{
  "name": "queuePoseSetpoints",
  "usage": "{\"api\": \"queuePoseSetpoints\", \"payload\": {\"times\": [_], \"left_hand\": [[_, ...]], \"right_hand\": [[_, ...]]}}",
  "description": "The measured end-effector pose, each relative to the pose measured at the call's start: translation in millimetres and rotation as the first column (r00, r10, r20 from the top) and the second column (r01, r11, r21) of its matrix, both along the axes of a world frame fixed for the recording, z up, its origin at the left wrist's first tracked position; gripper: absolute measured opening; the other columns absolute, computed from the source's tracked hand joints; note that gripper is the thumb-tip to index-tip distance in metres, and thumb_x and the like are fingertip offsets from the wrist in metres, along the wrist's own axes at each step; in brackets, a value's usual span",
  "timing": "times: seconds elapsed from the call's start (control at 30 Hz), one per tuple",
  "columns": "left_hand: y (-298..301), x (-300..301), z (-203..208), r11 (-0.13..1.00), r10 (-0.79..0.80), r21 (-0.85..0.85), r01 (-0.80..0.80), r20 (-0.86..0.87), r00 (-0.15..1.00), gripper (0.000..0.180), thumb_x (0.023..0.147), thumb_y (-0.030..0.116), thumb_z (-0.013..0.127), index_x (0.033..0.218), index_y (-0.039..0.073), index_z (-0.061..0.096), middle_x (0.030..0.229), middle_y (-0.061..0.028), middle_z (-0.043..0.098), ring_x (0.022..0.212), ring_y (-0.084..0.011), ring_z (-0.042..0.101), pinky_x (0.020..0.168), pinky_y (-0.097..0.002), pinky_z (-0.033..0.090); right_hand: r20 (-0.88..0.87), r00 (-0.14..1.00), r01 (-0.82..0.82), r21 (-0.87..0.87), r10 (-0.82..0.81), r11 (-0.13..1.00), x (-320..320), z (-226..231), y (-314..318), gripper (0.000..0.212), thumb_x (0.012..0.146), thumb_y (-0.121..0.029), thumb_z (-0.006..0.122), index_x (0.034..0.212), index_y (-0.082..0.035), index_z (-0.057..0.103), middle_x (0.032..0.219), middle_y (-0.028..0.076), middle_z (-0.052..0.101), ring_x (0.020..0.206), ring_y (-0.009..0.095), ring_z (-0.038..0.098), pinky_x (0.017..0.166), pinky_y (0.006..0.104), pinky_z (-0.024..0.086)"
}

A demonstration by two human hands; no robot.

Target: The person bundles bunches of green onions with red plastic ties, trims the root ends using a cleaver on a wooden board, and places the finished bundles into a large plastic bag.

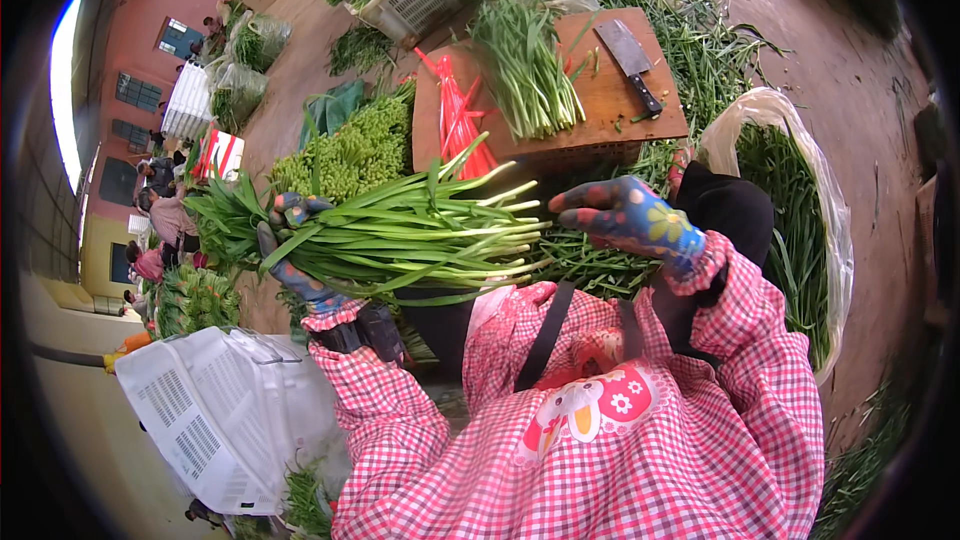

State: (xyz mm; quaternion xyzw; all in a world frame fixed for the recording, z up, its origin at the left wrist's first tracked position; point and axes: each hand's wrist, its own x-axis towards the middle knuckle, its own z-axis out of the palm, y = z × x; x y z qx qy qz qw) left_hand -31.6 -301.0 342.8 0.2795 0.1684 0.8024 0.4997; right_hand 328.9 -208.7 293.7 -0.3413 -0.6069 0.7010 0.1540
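Note:
My left hand (292, 268), in a patterned glove, is wrapped round the leafy end of a bunch of garlic chives (420, 230). The bunch lies sideways above my lap, its pale stem ends to the right. Just off those ends is my right hand (640, 225), gloved too, fingers apart and nothing in them. Beyond the bunch stands a wooden board (605, 105). On it rest a second pile of chives (530, 70), a cleaver (628, 58) with a black handle, and red plastic ties (460, 120) hanging over the near edge.
A clear plastic bag (835, 230) of greens is at my right. White plastic crates (215, 410) stand at lower left. Bundled greens (350, 150) lie left of the board, with a filled crate (415, 0) behind. Loose leaves (700, 50) cover floor beyond. Other people (170, 215) work far left.

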Motion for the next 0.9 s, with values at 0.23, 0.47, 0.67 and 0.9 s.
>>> {"api": "queuePoseSetpoints", "payload": {"times": [0.23, 0.47, 0.67, 0.9], "left_hand": [[9.4, 40.5, 22.4, 0.988, -0.153, 0.006, 0.155, -0.139, 0.978, 0.030, 0.090, 0.031, 0.044, 0.101, 0.004, 0.053, 0.095, -0.0013, 0.052, 0.087, -0.0122, 0.050, 0.091, -0.0334, 0.038], [6.7, -4.5, -1.0, 0.986, -0.077, 0.144, 0.088, -0.079, 0.994, 0.029, 0.089, 0.026, 0.046, 0.094, 0.002, 0.062, 0.106, -0.0056, 0.054, 0.093, -0.0151, 0.051, 0.093, -0.0338, 0.037], [-7.4, -35.0, -14.2, 0.992, -0.051, 0.123, 0.039, 0.093, 0.994, 0.024, 0.087, 0.025, 0.052, 0.101, 0.006, 0.053, 0.090, -0.0052, 0.058, 0.085, -0.0161, 0.052, 0.086, -0.0335, 0.042], [-10.6, -19.7, 0.3, 0.941, -0.325, 0.131, 0.313, 0.083, 0.942, 0.023, 0.085, 0.027, 0.055, 0.099, 0.010, 0.051, 0.088, -0.0006, 0.054, 0.089, -0.0144, 0.049, 0.081, -0.0319, 0.042]], "right_hand": [[-0.159, 0.978, -0.176, -0.273, 0.136, 0.946, -48.2, -14.5, -2.1, 0.019, 0.082, -0.022, 0.062, 0.086, -0.003, 0.063, 0.059, -0.001, 0.054, 0.048, 0.005, 0.047, 0.045, 0.0201, 0.037], [-0.594, 0.804, -0.291, -0.429, -0.025, 0.855, -9.7, -45.0, -6.6, 0.020, 0.086, -0.016, 0.056, 0.082, 0.003, 0.057, 0.068, 0.011, 0.062, 0.057, 0.017, 0.061, 0.054, 0.0278, 0.050], [0.247, 0.877, -0.398, -0.110, 0.413, 0.911, 54.0, -53.6, 2.4, 0.021, 0.084, -0.017, 0.058, 0.095, 0.000, 0.061, 0.074, 0.011, 0.064, 0.064, 0.017, 0.062, 0.059, 0.0266, 0.050], [0.173, 0.959, -0.243, 0.085, 0.225, 0.966, 25.6, -10.7, -12.5, 0.031, 0.086, -0.022, 0.056, 0.110, -0.002, 0.057, 0.067, 0.006, 0.063, 0.060, 0.012, 0.060, 0.056, 0.0237, 0.047]]}}
